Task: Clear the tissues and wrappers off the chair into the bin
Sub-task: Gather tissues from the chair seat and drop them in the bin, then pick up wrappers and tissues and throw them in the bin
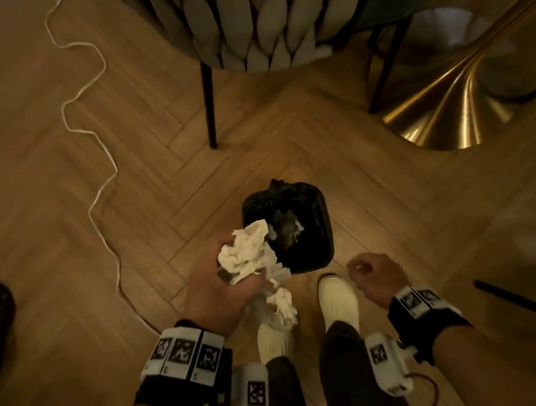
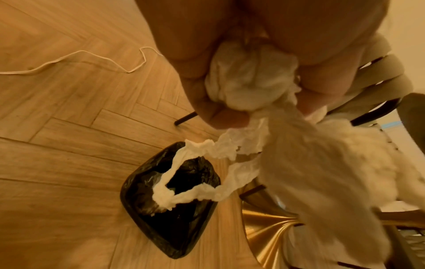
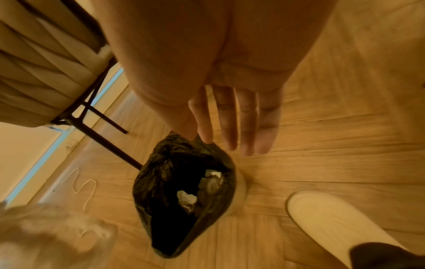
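Tissues held over the bin, not yet dropped.

The left hand point(image 1: 217, 287) is clenched around a crumpled wad of tissues point(image 1: 249, 255), held above the near edge of the black-lined bin point(image 1: 320, 217) on the floor, with a strand dangling over the opening. The right hand point(image 1: 373, 272) is empty, fingers straight in its wrist view. Some scraps already lie in the bin, so part seems done; this handful remains. Only the right wrist view shows those scraps clearly. The chair point(image 1: 256, 20) seat is hidden, so what's left there cannot be told.
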`<state>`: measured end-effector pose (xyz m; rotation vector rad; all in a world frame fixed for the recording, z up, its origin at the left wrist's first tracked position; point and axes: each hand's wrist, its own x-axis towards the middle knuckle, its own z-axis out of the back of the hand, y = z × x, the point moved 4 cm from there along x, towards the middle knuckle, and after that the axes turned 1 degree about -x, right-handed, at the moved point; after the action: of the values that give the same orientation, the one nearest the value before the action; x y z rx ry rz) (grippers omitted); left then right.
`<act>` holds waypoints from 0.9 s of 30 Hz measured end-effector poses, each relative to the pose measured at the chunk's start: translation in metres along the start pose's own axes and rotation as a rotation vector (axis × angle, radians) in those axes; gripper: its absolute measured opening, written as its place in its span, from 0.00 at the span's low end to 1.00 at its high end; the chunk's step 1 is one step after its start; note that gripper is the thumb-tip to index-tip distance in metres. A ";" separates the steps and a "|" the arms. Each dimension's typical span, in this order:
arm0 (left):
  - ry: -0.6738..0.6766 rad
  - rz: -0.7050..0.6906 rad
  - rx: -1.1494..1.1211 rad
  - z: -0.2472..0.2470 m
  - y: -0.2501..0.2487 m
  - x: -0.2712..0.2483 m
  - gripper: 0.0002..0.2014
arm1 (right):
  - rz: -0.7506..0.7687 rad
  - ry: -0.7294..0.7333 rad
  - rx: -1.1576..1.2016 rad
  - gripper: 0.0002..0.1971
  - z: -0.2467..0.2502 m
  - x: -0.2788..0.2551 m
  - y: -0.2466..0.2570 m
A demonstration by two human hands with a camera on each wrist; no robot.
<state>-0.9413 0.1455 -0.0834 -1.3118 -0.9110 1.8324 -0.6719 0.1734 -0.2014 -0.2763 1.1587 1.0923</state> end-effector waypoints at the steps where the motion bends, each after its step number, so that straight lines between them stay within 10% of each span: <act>1: -0.001 0.021 0.032 -0.006 0.004 0.008 0.22 | -0.021 0.002 0.008 0.07 0.002 -0.005 -0.012; 7: 0.048 0.221 0.327 -0.061 0.067 0.074 0.23 | -0.055 -0.018 0.080 0.04 0.001 -0.014 -0.074; 12: 0.198 0.391 0.579 -0.086 0.129 0.109 0.48 | -0.030 -0.036 0.157 0.04 0.001 -0.017 -0.101; 19: 0.308 0.363 0.622 -0.081 0.075 0.054 0.15 | -0.025 -0.048 0.196 0.04 0.026 -0.079 -0.092; 27: 0.550 0.100 0.791 -0.062 -0.066 -0.087 0.07 | -0.015 -0.186 0.248 0.12 0.092 -0.258 -0.076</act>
<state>-0.8515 0.1143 -0.0009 -1.2237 0.1739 1.5139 -0.5521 0.0568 0.0284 0.0094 1.1094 0.9287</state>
